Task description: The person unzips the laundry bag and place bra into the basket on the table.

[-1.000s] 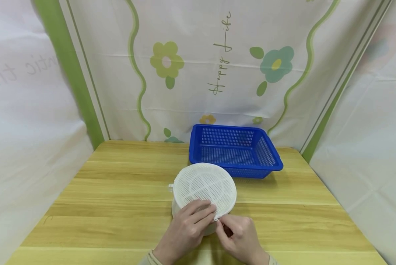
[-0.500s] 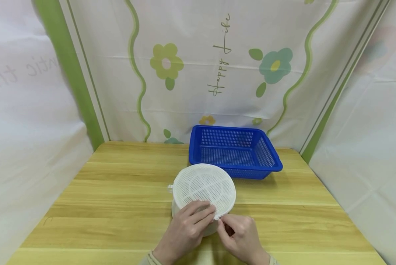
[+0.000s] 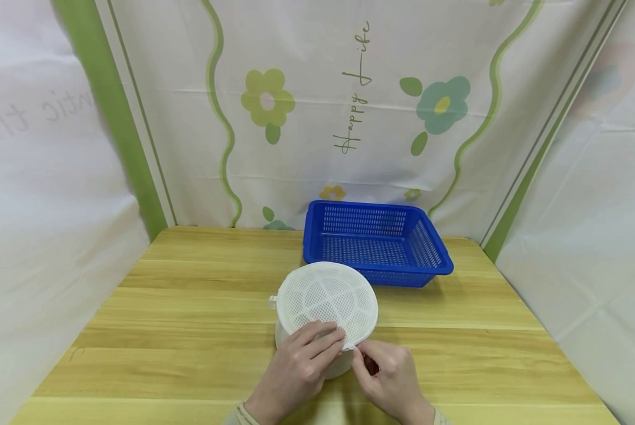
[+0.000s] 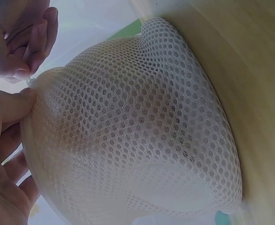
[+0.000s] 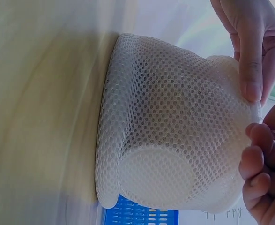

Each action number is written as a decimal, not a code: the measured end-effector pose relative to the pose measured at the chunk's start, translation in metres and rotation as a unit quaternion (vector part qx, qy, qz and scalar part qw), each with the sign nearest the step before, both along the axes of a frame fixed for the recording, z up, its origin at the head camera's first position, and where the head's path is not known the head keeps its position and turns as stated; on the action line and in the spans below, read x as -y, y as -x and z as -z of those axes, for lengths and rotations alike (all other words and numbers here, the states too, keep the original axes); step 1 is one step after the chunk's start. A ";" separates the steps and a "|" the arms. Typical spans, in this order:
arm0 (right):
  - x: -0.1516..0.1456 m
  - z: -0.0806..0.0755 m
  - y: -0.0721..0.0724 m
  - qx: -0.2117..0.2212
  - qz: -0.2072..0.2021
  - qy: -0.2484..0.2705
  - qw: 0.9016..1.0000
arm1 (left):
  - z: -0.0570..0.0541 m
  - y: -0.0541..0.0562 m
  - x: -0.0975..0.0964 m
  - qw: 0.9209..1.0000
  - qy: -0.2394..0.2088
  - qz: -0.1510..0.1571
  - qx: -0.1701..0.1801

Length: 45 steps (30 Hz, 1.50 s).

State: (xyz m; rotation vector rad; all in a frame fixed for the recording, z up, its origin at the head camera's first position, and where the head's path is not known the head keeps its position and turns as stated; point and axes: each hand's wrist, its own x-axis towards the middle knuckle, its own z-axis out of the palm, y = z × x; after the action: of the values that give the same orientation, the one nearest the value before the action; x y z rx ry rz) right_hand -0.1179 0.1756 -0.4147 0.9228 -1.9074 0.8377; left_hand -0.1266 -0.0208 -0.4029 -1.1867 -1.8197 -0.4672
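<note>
A: What just changed?
B: Not much. Right hand [image 3: 387,378] has slid a touch right and up along the near rim [image 3: 376,317] of the white mesh bag [image 3: 328,295]. Small pull tab [image 4: 30,81] shifted with it. Left hand [image 3: 303,360] is where it was.
A: Grips?
B: Right pinches the tab between thumb and finger. Left pinches the rim just beside it: thumb on one face, fingers on the other.
A: Bag position?
B: Lower centre of the head view, standing on the worktop [image 3: 200,342], round top face tilted toward us. Hasn't shifted visibly.
A: And the blue basket [image 3: 402,277]?
B: Behind it, right of centre, unmoved. Can't tell if they touch.
A: So what does the shift mean?
B: My read: left steadies, right does the moving, so work at the rim is advancing in small steps. Can't judge how far along; tab's too small. Can't tell if anything's inside either.
</note>
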 end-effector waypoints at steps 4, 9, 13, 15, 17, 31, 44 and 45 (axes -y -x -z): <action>0.001 0.001 0.001 -0.008 -0.013 -0.002 1.000 | -0.001 0.000 0.000 1.000 -0.004 0.003 0.004; 0.002 0.001 0.001 -0.015 -0.033 -0.009 0.999 | -0.002 -0.001 -0.001 1.000 -0.007 0.002 0.020; 0.004 -0.001 0.000 -0.017 -0.046 -0.009 0.999 | -0.003 0.000 -0.002 1.000 -0.012 0.004 0.026; 0.004 -0.002 0.000 -0.017 -0.051 -0.009 0.999 | -0.003 0.001 -0.002 0.999 -0.014 0.006 0.028; 0.005 -0.002 -0.001 -0.018 -0.054 -0.008 0.998 | -0.003 0.001 -0.002 0.999 -0.015 0.008 0.030; 0.006 -0.005 -0.002 -0.021 -0.062 -0.004 0.998 | -0.001 0.001 -0.001 0.999 -0.005 0.004 0.041; 0.006 -0.005 -0.002 -0.017 -0.060 -0.006 0.998 | -0.001 0.001 -0.002 1.000 -0.006 0.000 0.030; 0.006 -0.005 -0.002 -0.017 -0.059 -0.006 0.998 | -0.001 0.001 -0.002 1.000 -0.007 0.001 0.028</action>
State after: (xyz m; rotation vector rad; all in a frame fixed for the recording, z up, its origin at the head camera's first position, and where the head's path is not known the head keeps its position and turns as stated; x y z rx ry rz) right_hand -0.1158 0.1694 -0.4098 1.0596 -1.8455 0.8745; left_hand -0.1279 -0.0191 -0.4018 -1.1761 -1.8607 -0.5185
